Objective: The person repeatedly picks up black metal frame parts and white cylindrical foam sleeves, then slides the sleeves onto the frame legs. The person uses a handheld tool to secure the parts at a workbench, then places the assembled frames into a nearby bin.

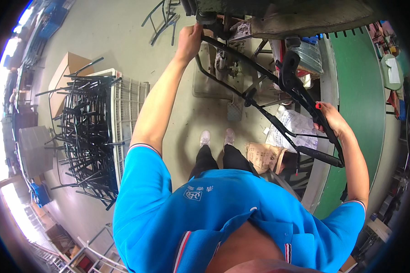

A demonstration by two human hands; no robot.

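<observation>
The black frame [290, 82] is held between the person's two hands, below the front edge of the dark machine [314, 18], and extends diagonally from the machine side toward the green tabletop [357, 82]. The left hand [190, 43] is closed on the far left end of the frame, directly beside the machine; part of its fingers is hidden. The right hand [332, 120] grips the bent tube at the opposite end, next to a small red cap [318, 105], with the thumb side toward the machine. Both grips are narrow, with the frame inside them. The near right end of the frame overlaps the left edge of the green tabletop in view; contact between them cannot be determined. A white sack [282, 129] and a brown paper bag [262, 156] lie beneath the frame, near the left edge of the green tabletop. A foot pedal [234, 111] is located on the floor [168, 98], forward of the white shoes [229, 135]. To the person's left stands a white crate [130, 104]; a tangled pile of black tubes [89, 141] lies along its left side, some ends projecting outward. A cardboard box [59, 86] stands near the crate's far left corner.
</observation>
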